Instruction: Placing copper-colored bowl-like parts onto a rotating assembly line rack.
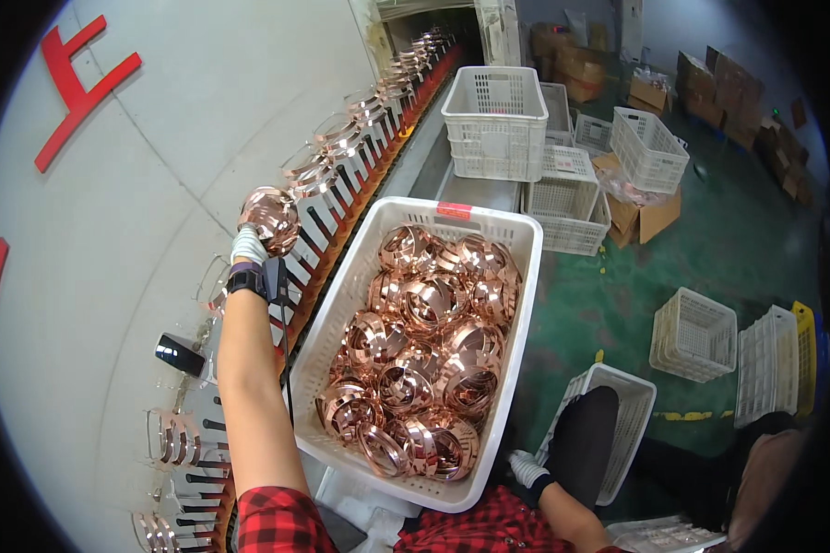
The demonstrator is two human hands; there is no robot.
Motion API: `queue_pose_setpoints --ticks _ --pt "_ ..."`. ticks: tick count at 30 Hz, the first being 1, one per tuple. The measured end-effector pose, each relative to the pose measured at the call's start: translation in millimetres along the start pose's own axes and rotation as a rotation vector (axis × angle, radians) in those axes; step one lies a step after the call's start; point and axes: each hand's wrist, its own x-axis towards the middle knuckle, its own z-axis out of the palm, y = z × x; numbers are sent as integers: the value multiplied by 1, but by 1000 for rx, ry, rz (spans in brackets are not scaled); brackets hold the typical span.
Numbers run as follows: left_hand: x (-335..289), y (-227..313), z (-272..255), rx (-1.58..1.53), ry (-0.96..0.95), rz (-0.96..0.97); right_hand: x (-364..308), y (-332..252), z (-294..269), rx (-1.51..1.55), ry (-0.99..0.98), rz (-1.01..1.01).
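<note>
My left hand point(249, 245), in a white striped glove with a dark band on the wrist, reaches forward to the conveyor at the left. It grips a round bundle of shiny copper-coloured curved strips point(272, 219); the fingers are partly hidden by it. In front of me stands a white plastic crate point(532, 276), filled with several similar copper-coloured bundles point(433, 300). Low beside my right thigh hangs my right hand point(528, 468), also gloved, with fingers stretched out and nothing visible in them. It is just outside the crate's near right corner.
A conveyor of upright dark and red holders point(341, 189) carrying copper-coloured strips curves along the left wall. White crates point(495, 138) are stacked ahead; others point(694, 332) stand on the green floor at right. Cardboard boxes point(650, 212) lie farther off. Another person's dark-clothed leg point(692, 470) shows lower right.
</note>
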Motion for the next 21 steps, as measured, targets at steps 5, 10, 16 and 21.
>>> queue_pose_setpoints --ticks 5,10,16,21 --pt "16 52 -123 259 79 144 15 1 15 -41 -135 -51" --pt "-142 18 -11 593 -158 1204 5 -7 7 -114 -94 -55" --pt "-255 -87 95 25 -602 139 -12 -17 0 -89 -60 -110" --pt "-198 -179 54 1505 -591 490 -18 -16 1 178 -110 -111"
